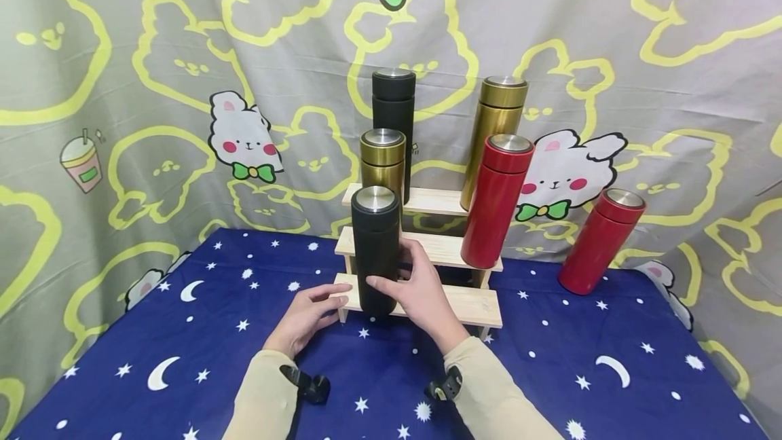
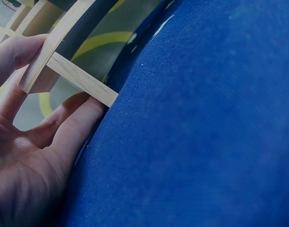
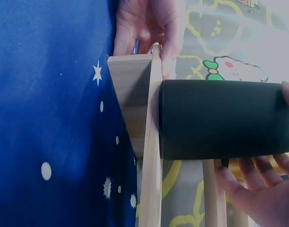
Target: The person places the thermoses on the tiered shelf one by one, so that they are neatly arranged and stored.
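Note:
My right hand (image 1: pixel 424 290) grips a black thermos bottle (image 1: pixel 375 257) with a steel-topped lid, thumb across its front and fingers round its right side. The bottle stands upright at the left of the lowest step of a wooden tiered stand (image 1: pixel 452 301); in the right wrist view its base meets the board (image 3: pixel 153 137). My left hand (image 1: pixel 311 314) holds the left end of that step. In the left wrist view the thumb lies on the board's end (image 2: pixel 40 71), with the other fingers by the leg (image 2: pixel 83 78).
A gold bottle (image 1: pixel 381 155) and a red bottle (image 1: pixel 495 202) occupy the middle step. On the top step are another black bottle (image 1: pixel 394 100) and gold bottle (image 1: pixel 497 121). Right of the stand, a second red bottle (image 1: pixel 601 243) is on the blue star-patterned cloth (image 1: pixel 232 358). A patterned curtain (image 1: pixel 165 87) hangs behind.

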`<action>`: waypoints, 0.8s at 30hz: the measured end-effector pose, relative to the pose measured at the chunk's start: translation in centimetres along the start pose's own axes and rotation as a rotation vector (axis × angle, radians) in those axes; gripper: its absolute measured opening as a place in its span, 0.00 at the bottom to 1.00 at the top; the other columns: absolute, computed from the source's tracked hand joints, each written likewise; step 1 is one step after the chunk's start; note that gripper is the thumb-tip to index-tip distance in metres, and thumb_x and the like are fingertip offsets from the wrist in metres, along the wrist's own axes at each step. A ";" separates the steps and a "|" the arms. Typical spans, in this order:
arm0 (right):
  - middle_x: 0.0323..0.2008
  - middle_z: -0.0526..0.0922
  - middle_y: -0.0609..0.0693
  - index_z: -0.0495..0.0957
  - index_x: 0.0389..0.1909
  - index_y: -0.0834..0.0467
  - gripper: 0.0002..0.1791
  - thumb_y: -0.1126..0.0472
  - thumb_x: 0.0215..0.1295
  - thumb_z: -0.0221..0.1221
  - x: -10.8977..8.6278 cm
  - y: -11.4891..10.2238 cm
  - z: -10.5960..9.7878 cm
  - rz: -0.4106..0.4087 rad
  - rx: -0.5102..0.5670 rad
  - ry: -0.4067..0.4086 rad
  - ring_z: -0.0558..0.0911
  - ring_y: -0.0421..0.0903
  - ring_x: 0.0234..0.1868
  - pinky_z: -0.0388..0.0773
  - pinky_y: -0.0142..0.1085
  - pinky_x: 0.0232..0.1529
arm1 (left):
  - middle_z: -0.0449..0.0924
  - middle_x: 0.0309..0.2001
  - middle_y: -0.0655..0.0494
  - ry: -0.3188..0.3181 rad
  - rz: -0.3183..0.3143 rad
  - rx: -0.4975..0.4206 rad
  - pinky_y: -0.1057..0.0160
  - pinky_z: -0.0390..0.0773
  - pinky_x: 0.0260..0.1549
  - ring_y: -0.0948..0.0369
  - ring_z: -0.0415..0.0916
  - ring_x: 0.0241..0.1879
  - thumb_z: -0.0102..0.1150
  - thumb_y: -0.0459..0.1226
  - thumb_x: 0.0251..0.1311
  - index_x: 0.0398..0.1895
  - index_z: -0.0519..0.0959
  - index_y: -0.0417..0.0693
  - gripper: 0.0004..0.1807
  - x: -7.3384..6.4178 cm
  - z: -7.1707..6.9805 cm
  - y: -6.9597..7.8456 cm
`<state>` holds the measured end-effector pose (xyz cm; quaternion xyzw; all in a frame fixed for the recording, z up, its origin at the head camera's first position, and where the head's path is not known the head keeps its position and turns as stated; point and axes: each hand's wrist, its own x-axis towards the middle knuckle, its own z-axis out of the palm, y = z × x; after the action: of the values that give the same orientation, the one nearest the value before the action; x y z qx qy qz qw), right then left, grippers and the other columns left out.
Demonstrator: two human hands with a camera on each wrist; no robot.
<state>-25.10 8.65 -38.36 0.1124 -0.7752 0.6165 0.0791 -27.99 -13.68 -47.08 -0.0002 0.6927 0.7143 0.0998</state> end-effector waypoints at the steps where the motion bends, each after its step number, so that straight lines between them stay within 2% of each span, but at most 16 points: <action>1: 0.54 0.78 0.52 0.68 0.64 0.56 0.39 0.58 0.51 0.75 -0.1 0.1 0.0 -0.006 0.010 -0.005 0.76 0.48 0.56 0.74 0.47 0.58 | 0.73 0.61 0.45 0.001 0.000 0.001 0.48 0.76 0.53 0.54 0.76 0.50 0.67 0.35 0.60 0.53 0.82 0.39 0.18 0.0 0.0 0.0; 7: 0.55 0.76 0.55 0.68 0.63 0.60 0.38 0.60 0.53 0.74 -0.4 0.6 -0.7 -0.025 0.102 -0.025 0.75 0.51 0.58 0.71 0.49 0.61 | 0.74 0.59 0.45 0.000 -0.002 0.012 0.50 0.76 0.53 0.53 0.76 0.50 0.68 0.35 0.59 0.53 0.83 0.40 0.18 -0.1 -0.2 0.0; 10: 0.56 0.75 0.56 0.68 0.62 0.62 0.36 0.60 0.55 0.73 -0.6 0.7 -1.1 -0.028 0.113 -0.013 0.74 0.52 0.59 0.70 0.50 0.62 | 0.74 0.59 0.45 -0.002 0.000 0.005 0.50 0.76 0.53 0.54 0.76 0.50 0.68 0.35 0.59 0.53 0.83 0.40 0.18 -0.1 -0.2 0.0; 17: 0.56 0.76 0.58 0.67 0.63 0.63 0.29 0.56 0.66 0.65 -1.6 0.9 -2.6 -0.045 0.070 -0.019 0.75 0.52 0.59 0.73 0.48 0.59 | 0.74 0.59 0.45 -0.001 0.008 -0.023 0.49 0.76 0.53 0.55 0.76 0.49 0.67 0.33 0.60 0.53 0.82 0.39 0.18 0.0 -0.1 0.1; 24: 0.56 0.78 0.57 0.73 0.59 0.63 0.22 0.56 0.69 0.61 -2.2 0.9 -5.2 -0.067 -0.016 0.005 0.76 0.50 0.58 0.73 0.48 0.59 | 0.72 0.61 0.45 -0.008 -0.003 -0.003 0.49 0.76 0.53 0.53 0.75 0.51 0.67 0.34 0.60 0.54 0.82 0.40 0.18 -0.1 -0.1 0.1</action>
<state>-23.28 14.05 -38.56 0.1359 -0.7757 0.6078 0.1025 -27.93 -13.79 -47.02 0.0015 0.6913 0.7152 0.1034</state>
